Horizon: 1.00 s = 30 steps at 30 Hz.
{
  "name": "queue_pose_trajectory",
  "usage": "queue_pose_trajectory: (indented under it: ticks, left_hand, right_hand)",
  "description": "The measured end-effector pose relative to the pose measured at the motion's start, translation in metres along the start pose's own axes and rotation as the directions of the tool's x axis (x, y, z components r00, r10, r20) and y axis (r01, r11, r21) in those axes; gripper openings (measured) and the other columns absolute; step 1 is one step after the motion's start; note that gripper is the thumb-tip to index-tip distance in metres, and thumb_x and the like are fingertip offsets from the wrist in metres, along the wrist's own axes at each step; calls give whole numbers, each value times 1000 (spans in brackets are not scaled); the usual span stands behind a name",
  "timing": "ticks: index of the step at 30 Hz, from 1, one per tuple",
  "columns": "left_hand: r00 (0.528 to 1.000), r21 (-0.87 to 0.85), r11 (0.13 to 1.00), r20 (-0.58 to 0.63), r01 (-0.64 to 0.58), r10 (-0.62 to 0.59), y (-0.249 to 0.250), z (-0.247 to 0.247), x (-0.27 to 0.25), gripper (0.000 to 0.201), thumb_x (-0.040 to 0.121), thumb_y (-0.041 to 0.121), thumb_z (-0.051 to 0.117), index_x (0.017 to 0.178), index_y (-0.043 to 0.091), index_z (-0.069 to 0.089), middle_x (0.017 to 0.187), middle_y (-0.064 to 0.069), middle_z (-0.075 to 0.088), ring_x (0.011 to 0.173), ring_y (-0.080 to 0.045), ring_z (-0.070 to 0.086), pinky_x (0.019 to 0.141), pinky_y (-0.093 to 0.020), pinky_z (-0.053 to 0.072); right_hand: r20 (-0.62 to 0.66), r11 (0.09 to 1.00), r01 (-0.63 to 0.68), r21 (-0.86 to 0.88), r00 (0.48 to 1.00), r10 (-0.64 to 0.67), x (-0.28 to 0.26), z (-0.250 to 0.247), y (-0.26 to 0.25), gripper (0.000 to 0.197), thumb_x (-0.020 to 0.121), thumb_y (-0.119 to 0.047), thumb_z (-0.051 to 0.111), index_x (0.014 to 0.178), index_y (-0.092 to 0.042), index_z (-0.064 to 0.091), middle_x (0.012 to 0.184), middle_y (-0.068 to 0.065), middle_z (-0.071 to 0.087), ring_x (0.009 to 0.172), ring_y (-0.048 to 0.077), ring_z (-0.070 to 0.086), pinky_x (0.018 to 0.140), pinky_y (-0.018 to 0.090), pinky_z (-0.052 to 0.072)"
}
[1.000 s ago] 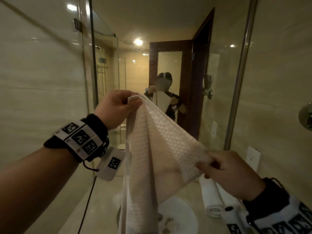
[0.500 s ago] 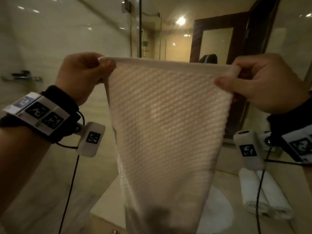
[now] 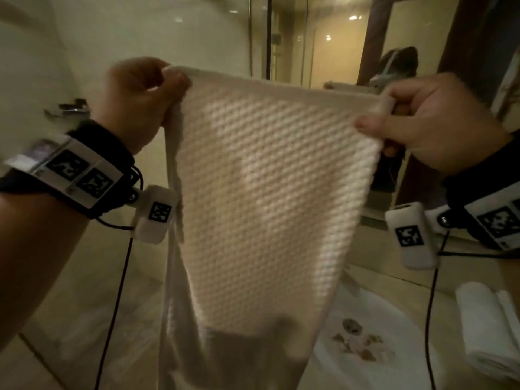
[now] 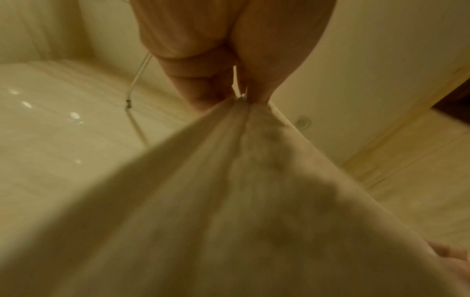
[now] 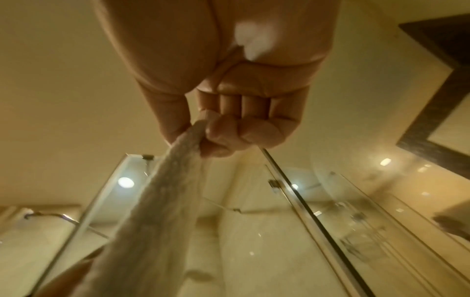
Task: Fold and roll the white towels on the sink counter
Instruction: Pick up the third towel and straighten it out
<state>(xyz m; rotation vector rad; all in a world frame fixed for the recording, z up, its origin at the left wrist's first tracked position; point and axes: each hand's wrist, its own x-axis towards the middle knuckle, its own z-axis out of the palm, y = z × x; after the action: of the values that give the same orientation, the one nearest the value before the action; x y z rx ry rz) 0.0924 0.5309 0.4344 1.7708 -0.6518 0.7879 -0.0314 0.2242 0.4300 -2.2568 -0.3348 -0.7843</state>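
White waffle-weave towel [image 3: 261, 198] hangs spread in the air above the sink [image 3: 399, 358]. Left hand [image 3: 140, 99] and right hand [image 3: 430, 119] each pinch a top corner tight, thumb against curled fingers. Two rolled towels [image 3: 489, 327] lie on the counter, right of the sink.

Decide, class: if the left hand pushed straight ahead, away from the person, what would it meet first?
Probably the glass shower panel beyond the left hand; nothing nearer shows, though depth is unclear.

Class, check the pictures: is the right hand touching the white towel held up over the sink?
Touching. The right wrist view shows the right hand pinching the white towel between thumb and curled fingers.
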Motion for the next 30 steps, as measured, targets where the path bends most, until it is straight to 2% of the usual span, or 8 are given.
queue_pose_trajectory:
  ticks: [2, 6, 10, 14, 16, 21, 25, 30]
  left_hand:
    - [998, 102, 993, 17, 66, -68, -44, 19, 7, 18, 91, 27, 60, 74, 23, 65, 49, 19, 57, 49, 1, 50, 53, -26, 51]
    - [976, 232, 959, 105, 163, -191, -146, 65, 17, 17, 91, 26, 59, 80, 16, 66, 56, 6, 57, 60, -21, 53, 68, -46, 53]
    - [916, 344, 896, 183, 280, -356, -232, 119, 22, 23, 95, 22, 53, 98, 6, 70, 80, -11, 63, 81, -28, 61, 67, -31, 41]
    - [846, 382, 831, 189, 405, -499, -307, 175, 28, 26, 97, 22, 50, 109, 8, 69, 105, -17, 69, 99, -33, 63, 79, -33, 47]
    - [829, 390, 818, 196, 424, -523, -343, 201, 31, 25, 96, 19, 50, 109, 8, 69, 108, -19, 69, 101, -34, 63, 80, -32, 46]
    - [775, 410, 785, 241, 464, -585, -416, 270, 8, 28, 94, 10, 47, 112, 6, 67, 113, -20, 67, 105, -36, 60, 87, -36, 46]
    - [722, 429, 754, 276, 498, -634, -458, 318, -23, 31, 92, 6, 45, 112, 8, 69, 114, -18, 68, 107, -35, 60, 90, -37, 46]
    - [725, 389, 734, 204, 557, -658, -489, 364, -31, 32, 92, 5, 45, 114, 9, 68, 116, -18, 67, 110, -35, 59, 93, -35, 44]
  right_hand:
    - [40, 994, -110, -9, 993, 110, 16, 29, 33, 20, 85, -27, 68, 87, -8, 65, 78, 6, 71, 65, 22, 67, 57, 28, 56]
    - [76, 967, -230, -110, 968, 239, 52, 95, 111, 23, 84, -27, 71, 76, -6, 64, 73, 13, 69, 63, 25, 64, 60, 37, 52]
    - [80, 908, -353, -225, 922, 378, 84, 153, 180, 23, 84, -26, 70, 81, -4, 65, 80, 14, 67, 75, 27, 62, 65, 34, 47]
    - [102, 822, -456, -341, 851, 515, 115, 200, 246, 21, 86, -30, 68, 80, -12, 59, 74, 4, 59, 73, 21, 55, 58, 25, 35]
    - [105, 779, -496, -384, 814, 571, 126, 222, 281, 20, 86, -31, 68, 80, -15, 58, 75, 0, 56, 75, 19, 53, 60, 24, 34]
    - [115, 660, -591, -464, 698, 707, 132, 273, 364, 20, 87, -33, 66, 94, -15, 60, 94, 6, 62, 93, 28, 60, 73, 28, 42]
    - [118, 567, -615, -548, 614, 781, 121, 305, 413, 29, 90, -29, 63, 113, -11, 61, 117, 14, 63, 106, 30, 59, 83, 29, 44]
    - [89, 518, -614, -596, 590, 802, 121, 330, 459, 29, 95, -22, 56, 120, -9, 58, 123, 17, 60, 112, 34, 57, 92, 36, 46]
